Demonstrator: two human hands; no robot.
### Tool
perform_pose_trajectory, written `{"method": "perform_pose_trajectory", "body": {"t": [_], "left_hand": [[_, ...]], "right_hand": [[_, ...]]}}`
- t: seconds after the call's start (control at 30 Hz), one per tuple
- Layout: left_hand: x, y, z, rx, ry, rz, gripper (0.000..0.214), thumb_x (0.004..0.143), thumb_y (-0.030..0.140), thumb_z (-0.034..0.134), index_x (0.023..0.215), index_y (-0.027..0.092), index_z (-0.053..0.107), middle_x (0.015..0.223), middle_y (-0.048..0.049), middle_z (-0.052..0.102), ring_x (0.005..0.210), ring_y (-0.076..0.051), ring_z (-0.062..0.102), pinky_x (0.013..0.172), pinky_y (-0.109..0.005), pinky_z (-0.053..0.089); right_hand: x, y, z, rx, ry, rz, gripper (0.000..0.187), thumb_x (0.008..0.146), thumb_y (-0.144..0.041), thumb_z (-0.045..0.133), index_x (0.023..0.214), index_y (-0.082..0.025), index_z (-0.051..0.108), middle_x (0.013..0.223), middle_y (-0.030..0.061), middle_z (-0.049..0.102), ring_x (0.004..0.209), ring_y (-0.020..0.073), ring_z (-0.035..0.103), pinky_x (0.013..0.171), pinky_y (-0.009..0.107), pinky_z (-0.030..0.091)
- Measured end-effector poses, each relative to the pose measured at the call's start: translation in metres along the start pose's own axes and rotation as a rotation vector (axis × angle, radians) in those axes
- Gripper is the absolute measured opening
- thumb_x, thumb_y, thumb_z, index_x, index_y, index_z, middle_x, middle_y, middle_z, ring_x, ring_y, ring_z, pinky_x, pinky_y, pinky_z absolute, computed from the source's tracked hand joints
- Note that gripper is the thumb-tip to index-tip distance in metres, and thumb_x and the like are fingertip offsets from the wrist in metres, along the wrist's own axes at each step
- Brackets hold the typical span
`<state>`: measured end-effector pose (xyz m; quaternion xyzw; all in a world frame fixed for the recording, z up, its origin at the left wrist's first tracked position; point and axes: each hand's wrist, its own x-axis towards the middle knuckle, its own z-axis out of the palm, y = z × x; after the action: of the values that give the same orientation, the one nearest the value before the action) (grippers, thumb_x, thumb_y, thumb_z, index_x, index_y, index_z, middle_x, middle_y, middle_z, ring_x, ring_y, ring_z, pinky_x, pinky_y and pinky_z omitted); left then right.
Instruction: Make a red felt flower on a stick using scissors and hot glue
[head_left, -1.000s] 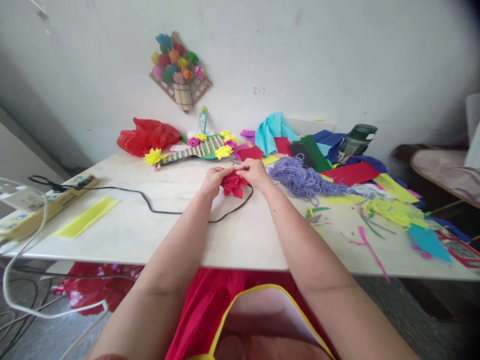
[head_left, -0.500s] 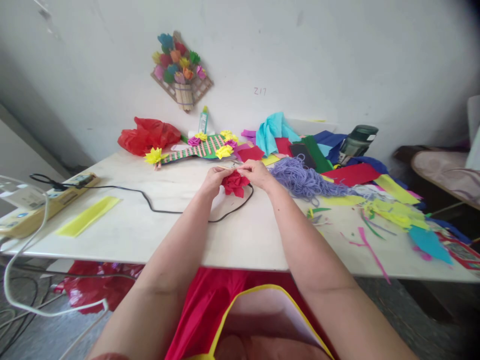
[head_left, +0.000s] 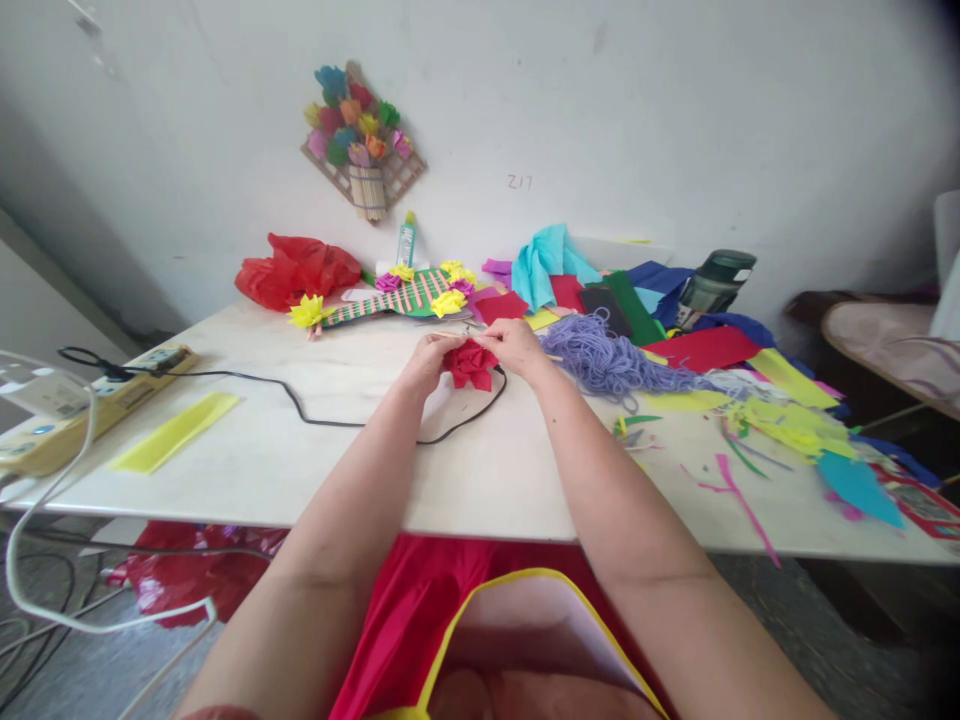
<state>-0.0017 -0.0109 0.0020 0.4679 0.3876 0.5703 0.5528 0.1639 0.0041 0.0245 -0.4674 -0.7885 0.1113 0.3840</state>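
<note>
A red paper flower [head_left: 470,365] is held between both hands above the white table [head_left: 480,470]. My left hand [head_left: 426,362] pinches its left side with closed fingers. My right hand [head_left: 516,347] grips its upper right edge, fingers curled over the petals. A thin stick pokes out to the right of my right hand. A black cable [head_left: 315,412] loops under the flower.
Purple yarn [head_left: 607,362] lies right of the hands, with coloured paper sheets and scraps [head_left: 780,410] beyond. A woven paper piece with flowers [head_left: 412,293], a glue bottle [head_left: 406,240], a red bag [head_left: 296,268] and a dark bottle [head_left: 712,283] stand at the back. A power strip [head_left: 82,410] and yellow strip [head_left: 174,433] are at left.
Both hands have stayed on the red flower, shifting their fingers only slightly; the flower has turned a little.
</note>
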Motion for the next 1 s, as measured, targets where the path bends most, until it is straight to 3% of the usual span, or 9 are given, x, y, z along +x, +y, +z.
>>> {"method": "perform_pose_trajectory", "body": {"t": [0.33,0.6,1.0], "left_hand": [[-0.0005,-0.0005,0.0035,-0.089,0.052,-0.040,0.030,0.053,0.036,0.085,0.065,0.014,0.067,0.062,-0.0032,0.065,0.055,-0.014,0.057,0.052,-0.025,0.040],[-0.0011,0.0014,0.0023,-0.001,0.030,-0.067,0.032,0.049,0.035,0.083,0.068,0.014,0.069,0.062,-0.0032,0.064,0.052,-0.014,0.056,0.046,-0.024,0.038],[0.0013,0.0013,0.0061,0.036,0.127,-0.065,0.031,0.045,0.036,0.082,0.062,0.016,0.066,0.061,-0.0046,0.066,0.054,-0.017,0.058,0.048,-0.026,0.038]], "right_hand": [[-0.0001,-0.0023,-0.0020,0.008,0.033,0.028,0.016,0.084,-0.028,0.069,0.080,-0.020,0.083,0.085,0.0047,0.078,0.080,0.0187,0.067,0.076,0.029,0.048],[0.0000,-0.0018,-0.0028,0.041,0.033,0.057,0.015,0.083,-0.024,0.069,0.081,-0.021,0.083,0.087,0.0043,0.079,0.083,0.0200,0.069,0.078,0.030,0.050],[-0.0021,0.0029,0.0012,0.330,0.013,0.083,0.011,0.076,-0.022,0.071,0.073,-0.017,0.080,0.075,0.0028,0.076,0.074,0.0179,0.068,0.073,0.028,0.053]]}}
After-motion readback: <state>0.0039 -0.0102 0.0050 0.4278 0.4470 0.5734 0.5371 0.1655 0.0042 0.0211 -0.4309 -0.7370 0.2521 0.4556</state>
